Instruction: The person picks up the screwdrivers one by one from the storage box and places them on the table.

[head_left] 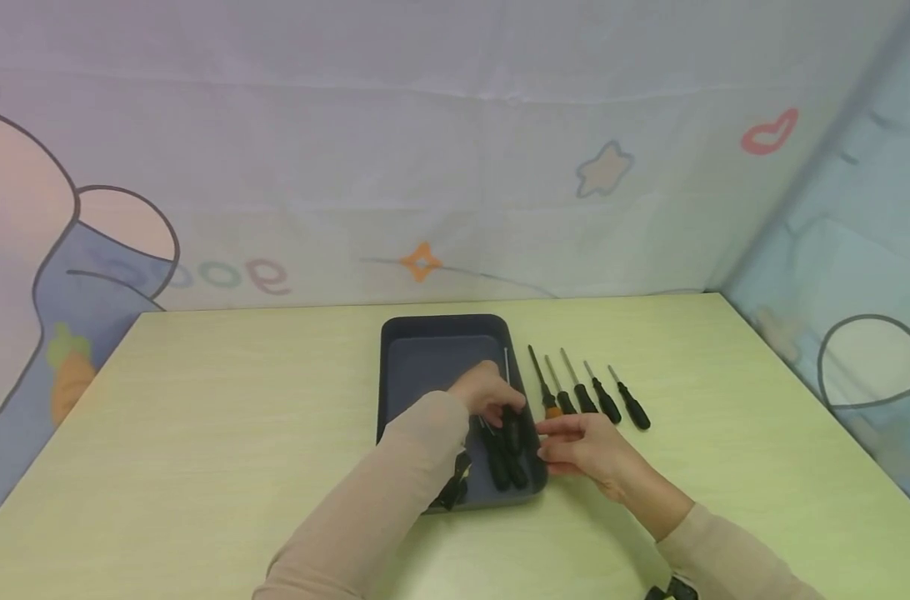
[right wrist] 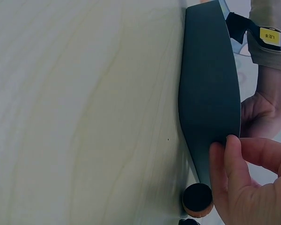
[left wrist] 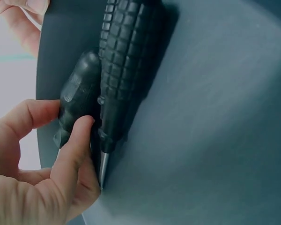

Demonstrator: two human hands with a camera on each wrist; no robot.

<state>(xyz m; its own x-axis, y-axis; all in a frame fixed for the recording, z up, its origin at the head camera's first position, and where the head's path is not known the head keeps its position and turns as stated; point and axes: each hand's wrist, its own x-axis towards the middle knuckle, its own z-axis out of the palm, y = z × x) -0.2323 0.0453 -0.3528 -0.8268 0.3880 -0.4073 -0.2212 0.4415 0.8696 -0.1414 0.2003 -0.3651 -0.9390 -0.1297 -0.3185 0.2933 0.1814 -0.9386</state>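
Note:
My left hand [head_left: 488, 390] reaches into the dark grey tray [head_left: 440, 327] at its right side. Its thumb and fingers pinch a black-handled screwdriver [left wrist: 77, 89] near the neck, with the shaft mostly covered by the hand in the left wrist view. Right beside it in the tray lies a thicker screwdriver with a grid-textured black handle [left wrist: 131, 56]. My right hand [head_left: 586, 450] pinches the tray's right rim, fingertips against the outer wall [right wrist: 208, 84]. Other black handles [head_left: 497, 462] lie in the tray's near right part; the left forearm hides the tray's lower left.
Right of the tray, several screwdrivers lie in a row on the pale wooden table [head_left: 260, 417]; the leftmost has an orange band [head_left: 552, 412], the rightmost a black handle [head_left: 635, 412]. A printed cloth backdrop [head_left: 312, 167] stands behind the table.

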